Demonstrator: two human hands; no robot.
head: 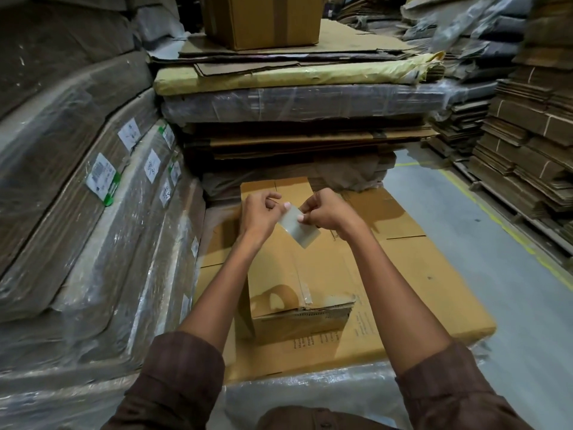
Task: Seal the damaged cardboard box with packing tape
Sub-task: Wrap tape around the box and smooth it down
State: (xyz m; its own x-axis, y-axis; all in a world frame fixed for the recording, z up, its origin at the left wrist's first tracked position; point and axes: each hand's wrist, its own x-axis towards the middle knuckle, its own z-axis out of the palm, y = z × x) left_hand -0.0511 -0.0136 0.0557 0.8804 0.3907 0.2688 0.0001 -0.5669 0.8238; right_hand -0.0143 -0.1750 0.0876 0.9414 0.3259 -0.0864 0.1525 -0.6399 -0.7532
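Tape strip (pixel 299 226), pinched between left hand (pixel 260 212) and right hand (pixel 324 211) above the box (pixel 297 293), could fold onto itself if slackened.

A warehouse or packing store: shrink-wrapped bundles of flattened cartons (pixel 77 187) with printed labels (pixel 100 176), stacked flat cardboard (pixel 527 156), grey concrete floor (pixel 508 274) with yellow lane marking (pixel 483 206).

A flattened cardboard sheet (pixel 428 274) spread over a plastic-wrapped stack (pixel 310 395) carries the small cardboard box (pixel 291 290), which stands on the sheet's near middle, its torn front edge toward the person, with printed text on the sheet just right of the box.
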